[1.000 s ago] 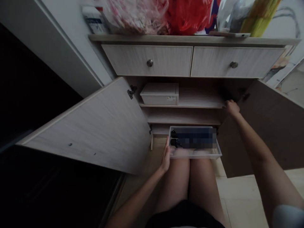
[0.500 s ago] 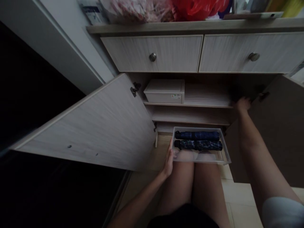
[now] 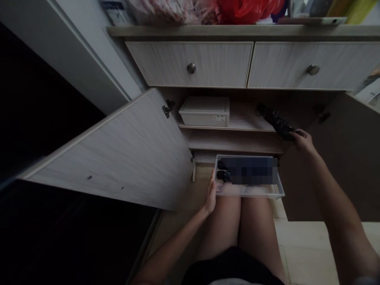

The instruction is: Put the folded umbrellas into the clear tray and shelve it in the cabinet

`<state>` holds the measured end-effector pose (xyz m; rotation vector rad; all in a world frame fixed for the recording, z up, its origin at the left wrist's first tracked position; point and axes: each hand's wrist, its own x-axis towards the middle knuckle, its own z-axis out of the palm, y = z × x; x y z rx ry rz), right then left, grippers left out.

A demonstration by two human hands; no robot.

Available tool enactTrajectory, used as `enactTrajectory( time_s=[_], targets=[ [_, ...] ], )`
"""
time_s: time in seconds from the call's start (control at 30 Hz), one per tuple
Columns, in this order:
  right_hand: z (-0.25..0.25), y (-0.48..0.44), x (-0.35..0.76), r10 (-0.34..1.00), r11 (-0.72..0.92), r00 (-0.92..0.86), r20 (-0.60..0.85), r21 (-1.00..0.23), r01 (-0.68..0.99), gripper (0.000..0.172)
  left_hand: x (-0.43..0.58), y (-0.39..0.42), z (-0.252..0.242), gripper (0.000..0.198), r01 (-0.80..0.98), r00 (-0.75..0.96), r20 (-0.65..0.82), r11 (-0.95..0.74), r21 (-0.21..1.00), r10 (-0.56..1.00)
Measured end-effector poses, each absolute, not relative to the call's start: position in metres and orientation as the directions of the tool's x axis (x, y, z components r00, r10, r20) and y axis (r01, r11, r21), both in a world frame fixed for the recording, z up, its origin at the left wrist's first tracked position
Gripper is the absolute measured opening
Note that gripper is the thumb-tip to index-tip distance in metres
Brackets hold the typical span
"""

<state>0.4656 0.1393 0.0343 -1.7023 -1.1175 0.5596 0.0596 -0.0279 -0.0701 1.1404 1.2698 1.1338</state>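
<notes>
Right grip (image 3: 303, 139) pinching a black folded umbrella (image 3: 277, 122). Left grip (image 3: 210, 194) on the rim of a clear plastic tray (image 3: 252, 192), closure unclear.

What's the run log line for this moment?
right hand: holding dark folded umbrella | left hand: against side of plastic tray

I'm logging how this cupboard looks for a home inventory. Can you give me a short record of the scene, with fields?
left hand: on the left edge of the clear tray
right hand: holding the end of a dark item
tray contents: mostly blurred, dark ends visible
shelf: white box
cabinet: left door and right door open
cabinet top: red bag
</notes>
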Motion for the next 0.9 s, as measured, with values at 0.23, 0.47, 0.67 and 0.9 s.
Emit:
enactTrajectory(
  time_s=[0.23, 0.47, 0.67, 0.9],
  targets=[
    [0.047, 0.024, 0.431, 0.999, 0.023, 0.016, 0.029, -0.963, 0.269, 0.052, 0.062, -0.030, -0.070, 0.095, 0.018, -0.010, -0.072, 0.072, 0.997, 0.997],
    [0.039, -0.020, 0.413, 0.931, 0.061, -0.352, -0.100, -0.906, 0.419, 0.043, 0.065, -0.032, -0.063, 0.087, 0.003, -0.008, 0.064, -0.064, 0.998, 0.998],
    [0.034, -0.023, 0.406, 0.907, 0.212, -0.418, -0.046, -0.808, 0.549, 0.026, 0.066, -0.032, -0.062, 0.088, -0.017, 0.022, 0.060, -0.060, 0.998, 0.998],
    [0.020, -0.018, 0.398, 0.891, 0.371, -0.454, -0.025, -0.536, 0.758, 0.030, 0.064, -0.033, -0.063, 0.089, -0.005, 0.021, 0.077, -0.077, 0.997, 0.997]
  ],
)
